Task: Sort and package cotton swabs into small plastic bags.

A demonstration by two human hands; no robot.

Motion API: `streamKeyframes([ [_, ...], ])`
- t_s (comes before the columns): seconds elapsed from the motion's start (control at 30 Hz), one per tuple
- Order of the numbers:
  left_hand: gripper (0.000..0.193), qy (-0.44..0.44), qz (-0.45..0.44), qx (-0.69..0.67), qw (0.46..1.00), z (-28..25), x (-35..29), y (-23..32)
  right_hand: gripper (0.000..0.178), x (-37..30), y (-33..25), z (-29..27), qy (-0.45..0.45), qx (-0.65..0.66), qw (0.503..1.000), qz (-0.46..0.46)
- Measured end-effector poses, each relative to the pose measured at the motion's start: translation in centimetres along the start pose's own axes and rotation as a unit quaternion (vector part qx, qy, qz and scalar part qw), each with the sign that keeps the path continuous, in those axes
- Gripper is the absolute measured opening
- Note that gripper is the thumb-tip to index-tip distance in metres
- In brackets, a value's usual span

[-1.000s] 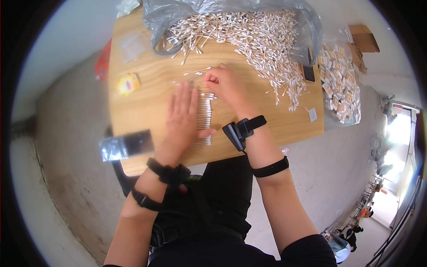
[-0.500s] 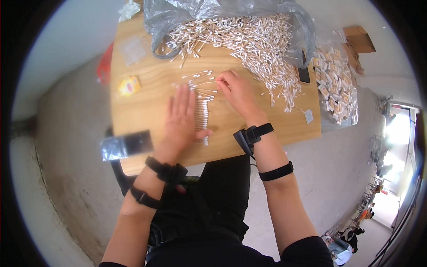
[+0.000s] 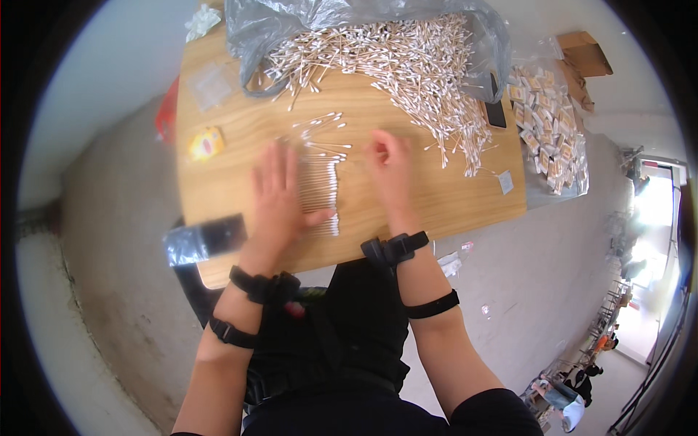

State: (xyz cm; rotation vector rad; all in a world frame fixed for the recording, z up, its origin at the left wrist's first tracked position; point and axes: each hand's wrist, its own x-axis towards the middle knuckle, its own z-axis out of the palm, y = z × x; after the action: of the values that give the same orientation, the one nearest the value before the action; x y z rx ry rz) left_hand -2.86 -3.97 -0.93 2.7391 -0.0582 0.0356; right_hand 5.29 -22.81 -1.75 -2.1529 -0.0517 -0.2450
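A row of cotton swabs [image 3: 318, 190] lies side by side on the table, with their white tips lined up on the right. My left hand [image 3: 278, 196] is open against the left ends of this row, fingers stretched out and thumb reaching over the near swabs. Just beyond the row, a few loose swabs [image 3: 320, 131] lie at uneven angles. My right hand [image 3: 389, 161] is to the right of the row and apart from it, its fingers curled together; blur hides whether anything is in them. A large heap of cotton swabs [image 3: 392, 58] spills from a grey plastic bag [image 3: 305, 18] at the back.
A phone [image 3: 496, 109] and a small white square packet [image 3: 505, 182] lie toward the right edge of the wooden table [image 3: 436, 196]. Beyond it, a clear bag holds many small boxes [image 3: 545, 131]. On the left are a yellow packet [image 3: 206, 144] and a dark plastic pouch [image 3: 207, 240].
My right hand has drawn back from the loose swabs, toward me and slightly right. My left hand has slid a little left, uncovering more of the row.
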Motion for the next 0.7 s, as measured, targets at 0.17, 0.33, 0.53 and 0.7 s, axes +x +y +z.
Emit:
streamKeyframes([
  [0.17,0.122,-0.027,0.041,-0.003,0.999,0.7,0.4,1.4,0.013,1.3,-0.9,2.1,-0.110,-0.026,0.993,-0.043],
  [0.33,0.122,-0.013,0.030,0.007,0.999,0.9,0.2,1.5,0.011,1.7,-1.7,2.4,-0.134,-0.031,0.990,-0.039],
  [0.53,0.119,-0.020,0.034,0.007,0.999,0.7,0.3,1.5,0.008,2.1,-1.5,2.3,-0.141,0.003,0.989,-0.049],
  [0.7,0.119,-0.008,0.053,0.008,0.999,0.8,0.2,1.2,0.015,2.6,-2.5,3.3,-0.215,0.011,0.973,-0.081],
])
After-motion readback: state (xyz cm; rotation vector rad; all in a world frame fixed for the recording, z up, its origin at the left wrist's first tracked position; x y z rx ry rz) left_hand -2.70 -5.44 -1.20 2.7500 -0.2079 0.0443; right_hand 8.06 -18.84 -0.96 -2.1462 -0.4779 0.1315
